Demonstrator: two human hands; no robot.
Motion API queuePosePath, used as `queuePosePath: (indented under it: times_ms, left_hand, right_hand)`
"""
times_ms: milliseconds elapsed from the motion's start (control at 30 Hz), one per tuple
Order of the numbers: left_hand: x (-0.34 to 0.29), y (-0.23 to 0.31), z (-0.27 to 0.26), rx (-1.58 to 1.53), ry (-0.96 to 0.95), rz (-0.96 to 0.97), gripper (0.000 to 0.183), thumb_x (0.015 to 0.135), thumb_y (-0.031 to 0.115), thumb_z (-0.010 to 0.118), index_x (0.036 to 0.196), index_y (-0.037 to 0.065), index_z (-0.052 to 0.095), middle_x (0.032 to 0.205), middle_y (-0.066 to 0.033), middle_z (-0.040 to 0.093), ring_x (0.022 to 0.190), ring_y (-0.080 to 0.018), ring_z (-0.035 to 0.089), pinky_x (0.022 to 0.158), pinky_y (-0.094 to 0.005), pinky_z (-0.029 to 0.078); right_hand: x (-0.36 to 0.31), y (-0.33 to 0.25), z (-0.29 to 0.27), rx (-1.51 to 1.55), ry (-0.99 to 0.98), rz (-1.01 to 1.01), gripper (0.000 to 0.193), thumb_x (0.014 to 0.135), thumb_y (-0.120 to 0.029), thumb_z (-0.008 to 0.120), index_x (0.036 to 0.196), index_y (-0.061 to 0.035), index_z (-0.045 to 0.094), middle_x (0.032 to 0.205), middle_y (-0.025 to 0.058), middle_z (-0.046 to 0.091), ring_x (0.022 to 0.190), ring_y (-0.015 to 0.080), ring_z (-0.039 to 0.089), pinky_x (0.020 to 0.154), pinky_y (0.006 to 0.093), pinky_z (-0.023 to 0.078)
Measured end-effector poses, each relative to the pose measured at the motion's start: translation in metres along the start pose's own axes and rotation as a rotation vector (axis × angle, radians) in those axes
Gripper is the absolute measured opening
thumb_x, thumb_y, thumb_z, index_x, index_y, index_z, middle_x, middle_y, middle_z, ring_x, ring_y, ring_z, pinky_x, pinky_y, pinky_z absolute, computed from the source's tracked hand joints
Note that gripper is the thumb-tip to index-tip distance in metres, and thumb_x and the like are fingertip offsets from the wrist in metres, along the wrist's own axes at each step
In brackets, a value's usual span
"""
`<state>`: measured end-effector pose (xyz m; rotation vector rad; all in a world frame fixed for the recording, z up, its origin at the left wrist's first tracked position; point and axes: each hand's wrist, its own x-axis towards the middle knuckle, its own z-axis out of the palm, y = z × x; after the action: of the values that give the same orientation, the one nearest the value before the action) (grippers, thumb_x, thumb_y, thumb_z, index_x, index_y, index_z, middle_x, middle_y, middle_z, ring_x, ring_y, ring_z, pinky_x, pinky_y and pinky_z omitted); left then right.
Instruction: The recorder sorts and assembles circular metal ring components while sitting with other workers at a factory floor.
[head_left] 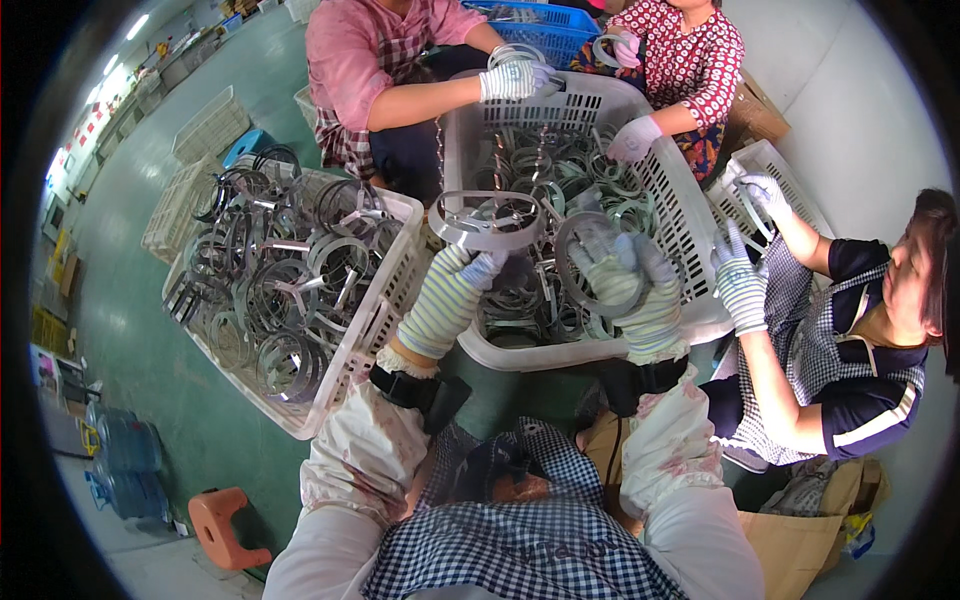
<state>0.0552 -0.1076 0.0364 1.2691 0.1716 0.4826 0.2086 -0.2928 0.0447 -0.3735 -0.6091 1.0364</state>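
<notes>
My left hand (pixel 446 295), in a striped knit glove, grips a flat metal ring (pixel 480 242) over the near left corner of the middle crate. Thin twisted rods (pixel 497 165) show above this ring; I cannot tell whether they belong to it. My right hand (pixel 640 290), gloved alike and partly blurred, holds another metal ring (pixel 570 285) upright, its fingers showing through the opening. Below both hands, the white plastic crate (pixel 545 356) is heaped with loose metal rings (pixel 530 160).
At left, another white crate (pixel 390 315) overflows with ring frames (pixel 290 275). Co-workers sit opposite and at right; gloved hands (pixel 515 80) reach over the middle crate's far edge. A blue basket (pixel 555 35) stands behind. An orange stool (pixel 225 530) and water jugs (pixel 128 460) are at lower left.
</notes>
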Motion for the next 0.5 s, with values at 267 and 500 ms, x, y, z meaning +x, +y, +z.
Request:
queuePosePath:
  times_ms: [267, 500]
  left_hand:
    - [0.001, -0.015, -0.003, 1.094, 0.157, 0.558, 0.027, 0.085, 0.022, 0.070, 0.106, 0.005, 0.066, 0.084, -0.0185, 0.066, 0.074, -0.0332, 0.066, 0.063, -0.0398, 0.053]
    - [-0.003, -0.017, 0.007, 1.292, 0.032, 0.511, 0.028, 0.084, 0.023, 0.071, 0.107, 0.007, 0.066, 0.088, -0.0147, 0.067, 0.076, -0.0326, 0.066, 0.063, -0.0396, 0.052]
  right_hand:
    - [0.003, -0.010, -0.009, 0.117, 0.317, -0.157, 0.023, 0.091, -0.031, 0.066, 0.096, -0.0087, 0.060, 0.133, 0.0132, 0.052, 0.133, 0.0348, 0.037, 0.112, 0.0581, 0.024]
    - [0.006, -0.008, 0.000, 0.148, 0.413, -0.161, 0.029, 0.097, -0.032, 0.057, 0.115, -0.0089, 0.060, 0.131, 0.0116, 0.056, 0.131, 0.0336, 0.043, 0.107, 0.0574, 0.034]
